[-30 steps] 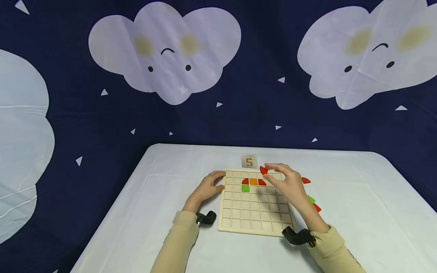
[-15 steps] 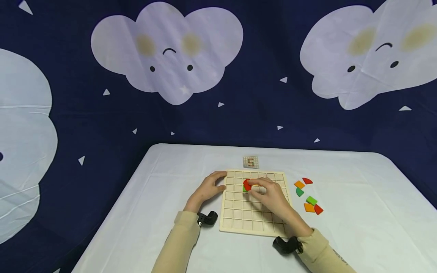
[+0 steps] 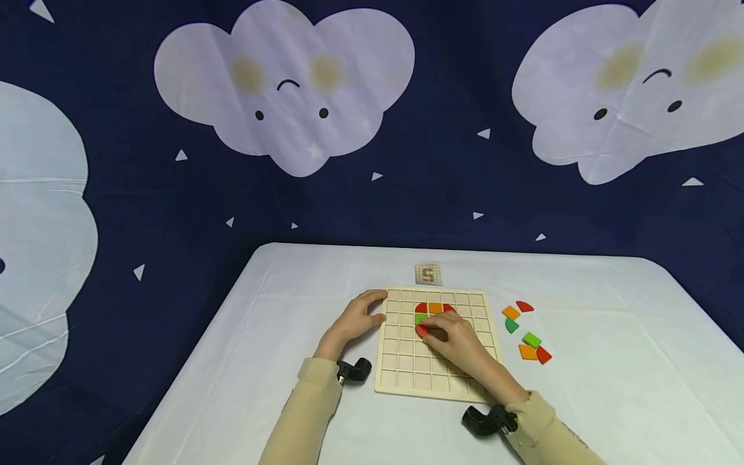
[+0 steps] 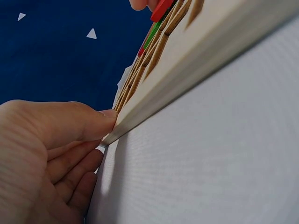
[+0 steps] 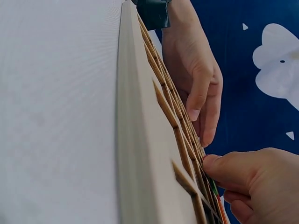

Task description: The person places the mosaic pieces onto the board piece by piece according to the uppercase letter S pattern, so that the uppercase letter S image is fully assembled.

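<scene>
A wooden grid board lies on the white table. My left hand holds its left edge near the far corner; in the left wrist view the thumb touches the rim. My right hand pinches a red quarter-round tile, which sits at a grid cell just below a green square tile. Above that green tile, a row has a red quarter-round, an orange square and another red quarter-round, partly hidden by my fingers.
Right of the board lie loose tiles: orange, red, dark green, light green, another orange and another red. A small card showing an S-like figure lies beyond the board's far edge.
My right hand has brought the red tile from above the board's far edge, leftward and nearer, down to the cell below the green square. My left hand has stayed at the board's edge.
</scene>
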{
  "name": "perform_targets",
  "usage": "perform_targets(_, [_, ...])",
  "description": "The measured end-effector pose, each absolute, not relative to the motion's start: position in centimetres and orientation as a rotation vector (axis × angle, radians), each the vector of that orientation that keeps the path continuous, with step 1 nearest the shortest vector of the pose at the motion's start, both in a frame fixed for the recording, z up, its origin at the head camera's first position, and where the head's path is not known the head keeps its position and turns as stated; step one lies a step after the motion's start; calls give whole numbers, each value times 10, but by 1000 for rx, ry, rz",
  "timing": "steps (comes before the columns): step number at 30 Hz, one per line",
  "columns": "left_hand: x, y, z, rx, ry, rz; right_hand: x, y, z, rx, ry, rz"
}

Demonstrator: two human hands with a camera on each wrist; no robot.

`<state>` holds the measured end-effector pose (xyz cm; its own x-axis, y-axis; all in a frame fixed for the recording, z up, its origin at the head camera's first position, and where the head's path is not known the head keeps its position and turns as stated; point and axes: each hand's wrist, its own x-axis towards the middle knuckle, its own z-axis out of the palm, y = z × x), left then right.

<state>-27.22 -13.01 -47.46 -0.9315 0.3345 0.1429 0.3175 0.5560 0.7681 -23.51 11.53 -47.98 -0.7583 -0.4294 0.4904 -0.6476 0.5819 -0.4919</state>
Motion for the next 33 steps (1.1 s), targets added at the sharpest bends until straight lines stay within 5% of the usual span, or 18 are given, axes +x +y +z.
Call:
perform_targets(21, [-271,-129,-474,589,2765,1353,-235,118,-478,874,-2518,1024])
perform_targets(33, [-272,-130,-476,575,2769,1333,-239,190,-405,476,-2358,1334])
